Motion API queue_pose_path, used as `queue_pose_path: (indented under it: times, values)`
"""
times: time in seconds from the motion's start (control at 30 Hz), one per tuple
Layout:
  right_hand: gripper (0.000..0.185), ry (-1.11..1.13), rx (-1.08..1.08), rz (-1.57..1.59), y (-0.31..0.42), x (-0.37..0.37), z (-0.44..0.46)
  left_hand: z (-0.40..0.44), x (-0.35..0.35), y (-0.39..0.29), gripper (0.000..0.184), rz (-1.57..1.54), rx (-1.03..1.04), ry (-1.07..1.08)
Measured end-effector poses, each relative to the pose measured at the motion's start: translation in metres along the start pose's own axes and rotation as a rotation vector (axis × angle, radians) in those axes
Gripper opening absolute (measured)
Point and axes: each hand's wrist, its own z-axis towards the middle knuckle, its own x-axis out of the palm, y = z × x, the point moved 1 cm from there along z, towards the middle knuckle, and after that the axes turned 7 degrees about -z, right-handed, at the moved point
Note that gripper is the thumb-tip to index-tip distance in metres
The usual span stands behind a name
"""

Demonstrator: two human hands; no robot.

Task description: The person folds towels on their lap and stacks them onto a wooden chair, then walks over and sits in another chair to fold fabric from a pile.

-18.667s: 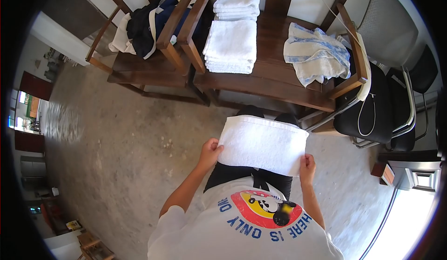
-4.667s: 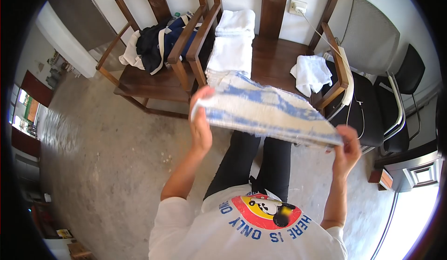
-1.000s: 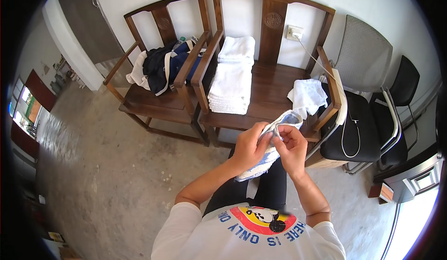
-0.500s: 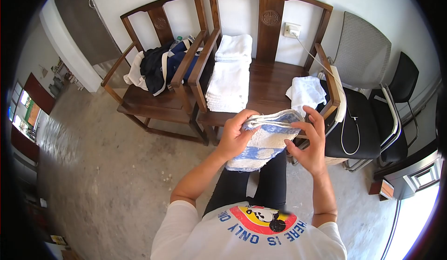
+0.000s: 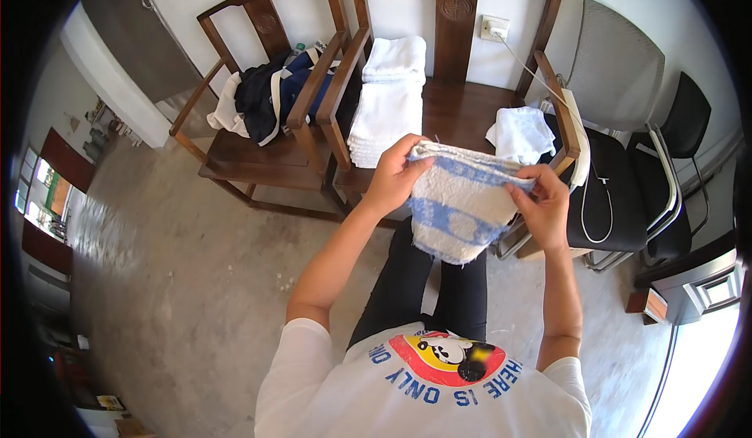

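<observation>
Both hands, left (image 5: 394, 178) and right (image 5: 546, 207), are pinching the half-folded blue-and-white towel (image 5: 458, 203); stacked white towels (image 5: 385, 124) are already lying folded.

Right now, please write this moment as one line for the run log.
left hand: grips blue-and-white cloth | right hand: grips its other end | cloth: folded, held up | white towels: stacked on wooden bench

We note a wall socket (image 5: 494, 27); right of it, a mesh-backed chair (image 5: 617, 70); left of it, dark clothes (image 5: 258, 97) on a wooden armchair (image 5: 239, 153).
</observation>
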Motion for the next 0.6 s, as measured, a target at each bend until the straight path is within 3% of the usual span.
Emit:
queue_pose_path:
  times: [0.2, 0.27, 0.4, 0.47, 0.6]
  values:
    - [0.043, -0.174, -0.319, -0.330, 0.032, -0.020, -0.022, -0.003, 0.012, -0.003, 0.018, -0.032, 0.036, 0.064]
    - [0.051, -0.062, -0.346, -0.360, 0.030, -0.023, -0.047, -0.024, 0.006, -0.002, 0.023, 0.061, -0.014, 0.155]
    - [0.045, 0.273, -0.091, -0.259, -0.005, 0.000, -0.119, -0.093, -0.005, 0.016, 0.031, 0.223, -0.151, 0.365]
    - [0.041, 0.370, -0.056, -0.207, -0.042, 0.022, -0.168, -0.147, -0.009, 0.046, 0.031, 0.202, -0.353, 0.389]
    - [0.033, 0.649, -0.078, -0.161, -0.060, 0.044, -0.214, -0.214, -0.014, 0.062, 0.026, 0.473, -0.397, 0.553]
